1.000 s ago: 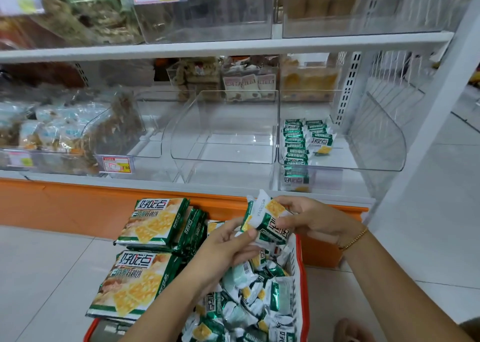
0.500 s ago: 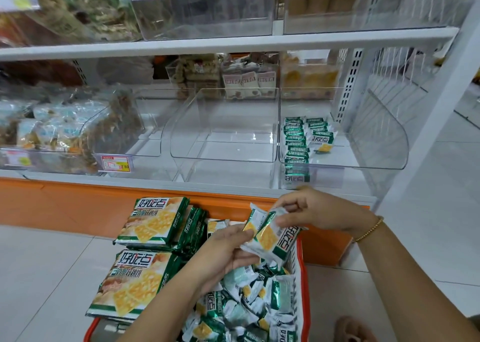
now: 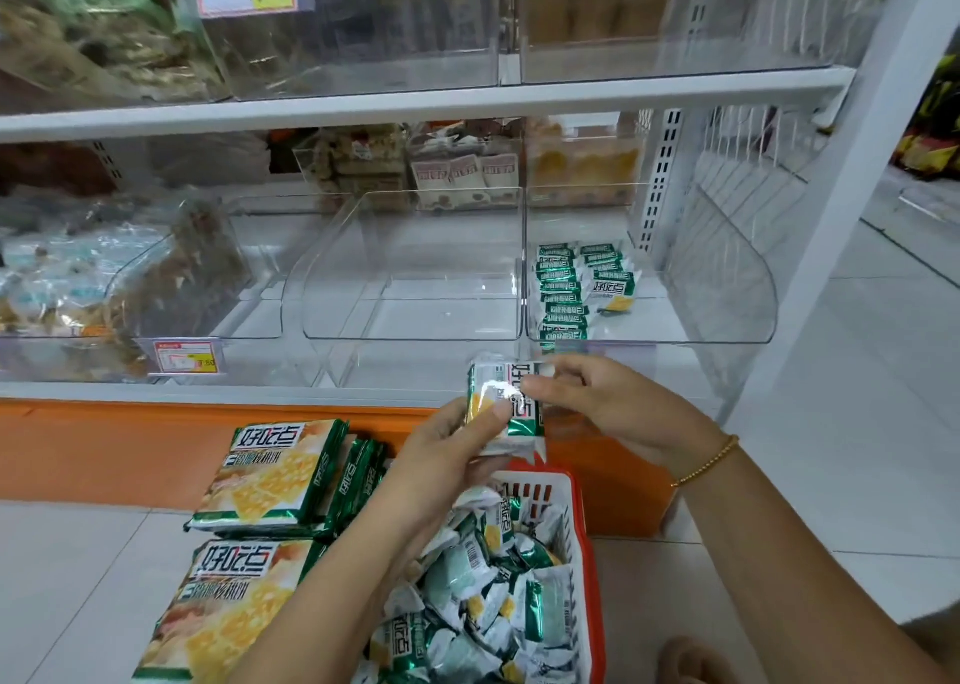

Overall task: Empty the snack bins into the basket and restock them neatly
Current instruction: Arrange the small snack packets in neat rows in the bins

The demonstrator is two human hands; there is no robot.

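The left hand (image 3: 441, 455) cups a small green-and-white cracker packet (image 3: 491, 384) from below, thumb on its face, and the right hand (image 3: 608, 408) pinches its top edge, above the red basket (image 3: 592, 569). It looks light, slick and crinkly with brittle contents: better held by the edges than squeezed, for the clear right-hand bin (image 3: 727, 294).

The basket (image 3: 590, 553) stands on the floor (image 3: 78, 579) before the lower shelf (image 3: 208, 390), loose packets (image 3: 483, 600) in it; two packs (image 3: 270, 470) lie just left of it, one behind the other; above the basket, the left hand (image 3: 447, 449) and right hand (image 3: 602, 405) hold a packet (image 3: 501, 413) between them; behind, on the shelf, the right bin (image 3: 727, 294) holds rows of packets (image 3: 563, 288), with the middle bin (image 3: 415, 278) to its left.
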